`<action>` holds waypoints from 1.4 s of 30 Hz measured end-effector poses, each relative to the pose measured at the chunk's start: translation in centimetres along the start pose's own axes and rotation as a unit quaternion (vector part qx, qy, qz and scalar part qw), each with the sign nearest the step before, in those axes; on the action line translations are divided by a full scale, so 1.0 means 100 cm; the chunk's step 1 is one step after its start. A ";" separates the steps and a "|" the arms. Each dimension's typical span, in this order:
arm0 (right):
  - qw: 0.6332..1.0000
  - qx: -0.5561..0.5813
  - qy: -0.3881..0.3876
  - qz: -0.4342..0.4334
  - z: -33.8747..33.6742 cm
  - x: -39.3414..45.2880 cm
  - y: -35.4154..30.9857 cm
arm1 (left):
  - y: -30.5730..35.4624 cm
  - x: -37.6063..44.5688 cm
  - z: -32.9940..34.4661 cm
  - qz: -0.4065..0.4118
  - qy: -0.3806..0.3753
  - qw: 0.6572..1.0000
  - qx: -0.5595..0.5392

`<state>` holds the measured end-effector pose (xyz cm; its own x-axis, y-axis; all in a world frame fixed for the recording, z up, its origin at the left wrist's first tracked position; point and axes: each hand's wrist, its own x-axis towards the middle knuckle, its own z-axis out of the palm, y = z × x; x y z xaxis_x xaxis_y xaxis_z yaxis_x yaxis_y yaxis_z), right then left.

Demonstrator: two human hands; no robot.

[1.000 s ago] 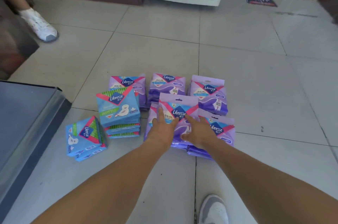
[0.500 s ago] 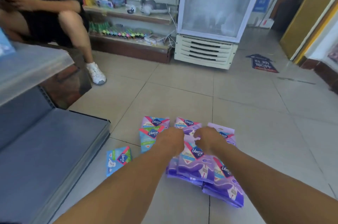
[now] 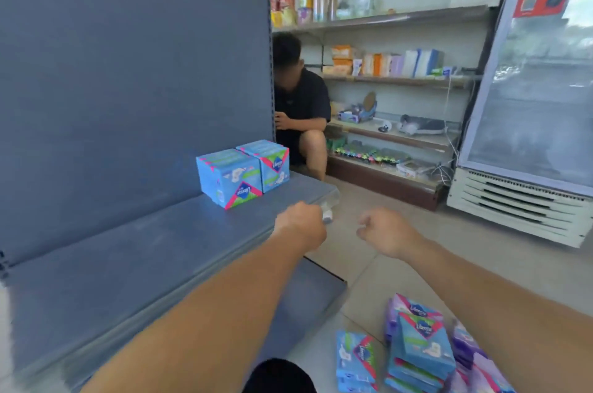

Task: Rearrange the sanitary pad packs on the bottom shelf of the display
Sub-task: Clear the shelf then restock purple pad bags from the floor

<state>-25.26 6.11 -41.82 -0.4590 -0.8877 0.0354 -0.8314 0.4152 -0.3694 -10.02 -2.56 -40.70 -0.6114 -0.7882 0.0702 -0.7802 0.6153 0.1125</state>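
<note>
Two blocks of blue pad packs [image 3: 229, 179] [image 3: 274, 165] stand at the far right end of a grey shelf [image 3: 144, 248]. A lower base shelf [image 3: 316, 288] shows under its edge. My left hand [image 3: 300, 222] hovers at the shelf's front corner with its fingers curled; a small pale thing shows at the fingertips, too blurred to name. My right hand [image 3: 382, 232] is a closed fist over the floor, with nothing visible in it. On the floor at the lower right lie a blue pack [image 3: 356, 357], a blue stack [image 3: 420, 347] and purple packs [image 3: 468, 351].
The grey back panel [image 3: 128, 72] rises behind the shelf. A person [image 3: 301, 110] crouches just past the shelf's right end. Stocked wall shelves [image 3: 401, 80] and a glass-door fridge [image 3: 529, 104] stand beyond the tiled floor [image 3: 369, 264].
My view has swung up from the floor packs to the shelf. Both hands have left the purple packs and risen to the shelf's front corner.
</note>
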 end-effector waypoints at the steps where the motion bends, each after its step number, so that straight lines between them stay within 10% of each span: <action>1: 1.000 0.008 0.001 -0.013 0.001 0.004 -0.021 | -0.022 -0.002 -0.010 -0.016 0.007 1.000 0.004; 14: 0.986 0.153 -0.009 -0.072 0.041 0.093 -0.164 | -0.186 0.011 -0.031 -0.193 0.109 0.967 -0.125; 27: 0.975 0.222 0.034 -0.003 0.060 0.235 -0.139 | -0.204 0.088 0.016 -0.229 0.119 0.953 -0.160; 42: 0.881 0.468 -0.067 -0.002 0.091 0.281 -0.116 | -0.196 0.095 0.032 -0.290 0.147 0.913 -0.245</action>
<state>-25.68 -25.49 -44.95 -0.3631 -0.9304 -0.0490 -0.1821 0.1224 -0.9756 -0.99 -22.04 -45.41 0.0039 -0.9936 0.1131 -0.7646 0.0699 0.6407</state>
